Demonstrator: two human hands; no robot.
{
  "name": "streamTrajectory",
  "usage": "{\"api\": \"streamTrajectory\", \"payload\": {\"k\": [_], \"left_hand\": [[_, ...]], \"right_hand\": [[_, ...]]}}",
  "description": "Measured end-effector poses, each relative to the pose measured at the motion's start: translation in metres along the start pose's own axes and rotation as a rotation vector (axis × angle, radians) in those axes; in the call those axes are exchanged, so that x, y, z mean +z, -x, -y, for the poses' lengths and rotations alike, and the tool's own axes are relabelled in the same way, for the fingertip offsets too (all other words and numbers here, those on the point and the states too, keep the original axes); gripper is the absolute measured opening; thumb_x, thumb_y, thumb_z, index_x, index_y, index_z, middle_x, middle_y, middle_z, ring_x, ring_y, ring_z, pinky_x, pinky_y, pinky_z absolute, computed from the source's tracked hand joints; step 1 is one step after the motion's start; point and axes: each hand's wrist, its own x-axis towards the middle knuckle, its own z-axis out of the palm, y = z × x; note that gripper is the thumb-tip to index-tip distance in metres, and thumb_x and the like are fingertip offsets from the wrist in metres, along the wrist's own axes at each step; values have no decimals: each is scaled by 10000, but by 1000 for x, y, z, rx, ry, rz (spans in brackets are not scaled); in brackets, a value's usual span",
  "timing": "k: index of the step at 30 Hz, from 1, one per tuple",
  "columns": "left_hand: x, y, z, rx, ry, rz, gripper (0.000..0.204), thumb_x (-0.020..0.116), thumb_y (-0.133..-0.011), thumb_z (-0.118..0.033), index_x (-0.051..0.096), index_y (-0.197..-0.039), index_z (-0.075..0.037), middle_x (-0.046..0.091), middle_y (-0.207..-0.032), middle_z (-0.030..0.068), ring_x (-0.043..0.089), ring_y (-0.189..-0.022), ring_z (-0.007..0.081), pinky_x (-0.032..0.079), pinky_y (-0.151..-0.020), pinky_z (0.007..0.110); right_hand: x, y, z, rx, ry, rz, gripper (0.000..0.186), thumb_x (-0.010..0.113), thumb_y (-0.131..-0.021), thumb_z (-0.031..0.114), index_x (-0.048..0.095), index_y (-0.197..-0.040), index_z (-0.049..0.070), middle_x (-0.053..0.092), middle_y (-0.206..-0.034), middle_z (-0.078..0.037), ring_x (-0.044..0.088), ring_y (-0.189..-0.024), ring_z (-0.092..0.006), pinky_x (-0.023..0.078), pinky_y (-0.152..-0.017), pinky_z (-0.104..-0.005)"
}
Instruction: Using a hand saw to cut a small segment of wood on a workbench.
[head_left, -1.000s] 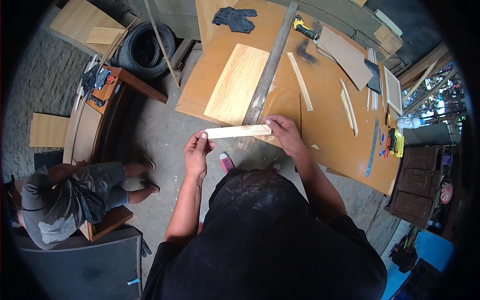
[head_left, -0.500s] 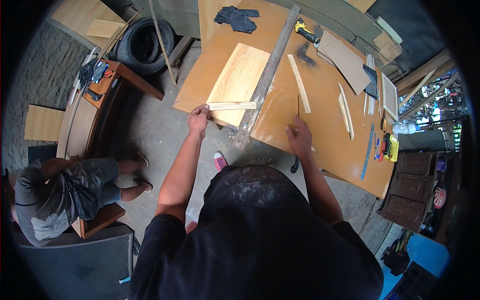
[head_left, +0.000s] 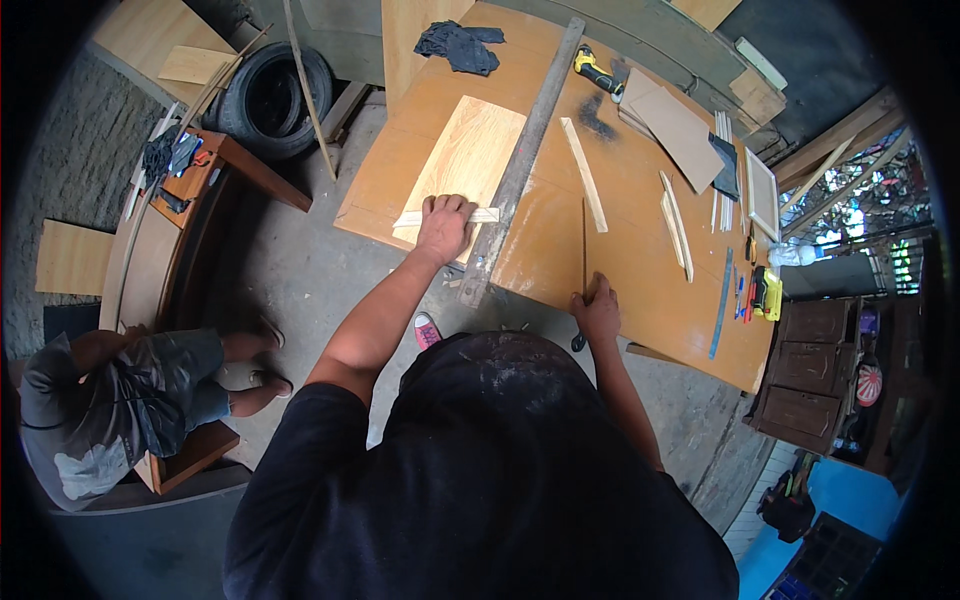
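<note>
My left hand is closed over a short pale wooden strip, pressing it down across the near end of a wood-grain board. The strip's right end reaches the long grey bar that lies across the table. At the table's front edge, my right hand is closed around a long thin dark tool. It looks like a hand saw seen edge-on, its blade pointing away from me. A black end of it shows below the hand, and the grip itself is mostly hidden.
On the brown table lie loose wooden strips, a yellow-black power tool, brown sheets and a dark cloth. A person sits at the left near a tire. A dark cabinet stands right.
My left hand has moved right, from the strip's left end to over its middle. My right hand has come nearer to me and closed on the saw-like tool. The view has shifted slightly.
</note>
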Motion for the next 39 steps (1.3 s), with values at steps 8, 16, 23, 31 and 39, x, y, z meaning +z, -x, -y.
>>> {"api": "streamTrajectory", "payload": {"k": [8,16,23,31,39], "left_hand": [[6,-7,0,99,193,-108,404,699,-780,-184,655,-1166,-75,580,-1153,122,493,-1177,322,368,-1050,441],[13,-9,3,128,188,-82,379,698,-785,-203,659,-1138,-73,582,-1132,115,507,-1145,314,372,-1026,438],[6,-6,-3,140,261,-2,383,709,-775,-240,664,-1131,-104,588,-1128,89,519,-1127,292,383,-970,417],[3,1,-5,170,143,-53,370,684,-794,-184,643,-1153,-101,575,-1138,107,512,-1133,310,381,-994,432],[13,10,-5,133,264,-152,353,670,-809,-170,645,-1153,-94,570,-1123,122,510,-1127,323,368,-1038,447]], "right_hand": [[13,28,-30,-26,-32,-23,409,713,-842,284,551,-1150,69,660,-996,-218,644,-948,-414,518,-771,-524],[-2,35,4,168,-679,60,154,615,-938,144,566,-1037,36,618,-726,-119,642,-630,-247,501,-562,-382],[4,47,26,-23,-674,167,313,584,-956,141,554,-1249,35,649,-799,-142,679,-697,-284,538,-627,-408],[3,45,37,-481,-471,219,518,477,-977,150,400,-1487,97,583,-1239,-317,594,-1093,-474,484,-946,-477],[13,42,32,-526,-429,338,534,470,-980,143,377,-1505,117,570,-1269,-300,573,-1139,-461,470,-975,-485]]}}
